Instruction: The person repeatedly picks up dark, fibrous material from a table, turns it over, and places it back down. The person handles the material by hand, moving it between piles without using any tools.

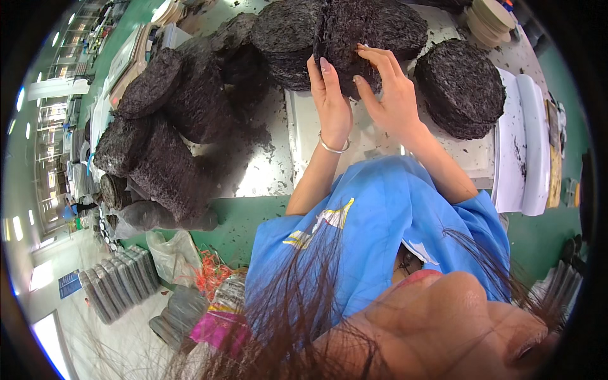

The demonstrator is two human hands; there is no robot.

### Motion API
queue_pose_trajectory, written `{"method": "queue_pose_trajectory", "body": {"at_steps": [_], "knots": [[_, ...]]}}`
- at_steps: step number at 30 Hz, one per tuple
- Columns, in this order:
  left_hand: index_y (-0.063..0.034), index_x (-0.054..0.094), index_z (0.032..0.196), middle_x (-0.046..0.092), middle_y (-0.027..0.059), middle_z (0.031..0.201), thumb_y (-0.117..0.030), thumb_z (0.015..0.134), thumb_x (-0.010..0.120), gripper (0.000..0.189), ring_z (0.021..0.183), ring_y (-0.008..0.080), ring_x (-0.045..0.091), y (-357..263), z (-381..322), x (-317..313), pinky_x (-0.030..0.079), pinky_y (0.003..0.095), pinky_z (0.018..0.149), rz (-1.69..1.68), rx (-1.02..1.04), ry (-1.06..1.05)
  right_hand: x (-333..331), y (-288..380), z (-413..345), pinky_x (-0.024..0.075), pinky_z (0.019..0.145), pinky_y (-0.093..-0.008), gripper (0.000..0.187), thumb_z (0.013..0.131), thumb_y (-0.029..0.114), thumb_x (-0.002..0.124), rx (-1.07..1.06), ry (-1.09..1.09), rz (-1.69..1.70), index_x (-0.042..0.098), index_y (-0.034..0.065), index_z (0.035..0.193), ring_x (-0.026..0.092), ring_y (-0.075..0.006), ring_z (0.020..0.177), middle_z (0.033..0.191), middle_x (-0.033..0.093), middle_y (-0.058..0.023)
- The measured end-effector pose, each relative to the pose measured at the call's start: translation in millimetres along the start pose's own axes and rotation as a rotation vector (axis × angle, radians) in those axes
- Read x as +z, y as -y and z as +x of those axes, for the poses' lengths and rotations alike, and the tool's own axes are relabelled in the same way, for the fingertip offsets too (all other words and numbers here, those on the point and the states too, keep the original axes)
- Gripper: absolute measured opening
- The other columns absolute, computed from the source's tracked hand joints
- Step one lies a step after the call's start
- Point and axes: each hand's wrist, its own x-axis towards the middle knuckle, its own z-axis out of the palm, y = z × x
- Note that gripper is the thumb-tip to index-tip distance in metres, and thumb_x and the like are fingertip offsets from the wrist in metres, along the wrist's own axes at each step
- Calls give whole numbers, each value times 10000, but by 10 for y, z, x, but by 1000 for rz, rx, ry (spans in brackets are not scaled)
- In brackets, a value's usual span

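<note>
Stacks of thin, round, dark dried seaweed sheets lie on the metal-topped table (266, 175) before me. Both my hands are on one dark seaweed stack (349, 42) that stands on edge at the top middle. My left hand (332, 104), with a silver bangle at the wrist, presses its fingers against the left part of the stack's near side. My right hand (392, 90) rests spread fingertips on its right part. Another round stack (285, 42) lies just left of it. A separate thick round stack (460, 88) sits to the right of my right hand.
More seaweed stacks (166, 161) are heaped at the table's left. White paper sheets (510, 142) lie at the right edge, and pale round discs (489, 23) are piled at the upper right. Dark crumbs are scattered over the table. Grey bundles (118, 282) and bags stand on the floor.
</note>
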Motion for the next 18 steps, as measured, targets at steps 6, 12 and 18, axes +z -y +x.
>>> {"method": "queue_pose_trajectory", "body": {"at_steps": [6,12,18], "knots": [[-76,225,1540,473,30,1406,-285,1083,457,553,1249,143,488,-54,-5,3,408,323,1073,-218,-147,-3,32,79,24,546,812,-404,405,875,142,696,52,-85,45,566,23,1240,667,-348,1002,1180,635,-166],[-107,244,1555,399,38,1517,-376,1081,420,573,1370,204,416,-218,121,-237,343,404,1167,-231,-98,-55,-719,-486,275,512,954,-363,296,941,70,615,536,-554,412,627,3,1229,636,-302,1083,1206,646,-194],[-116,310,1528,413,28,1510,-369,1086,410,519,1361,204,428,-151,201,-378,349,409,1169,-320,-105,-51,-1254,-368,424,522,844,-336,269,978,83,586,336,-1070,524,601,8,1236,660,-204,962,1179,679,-113]]}}
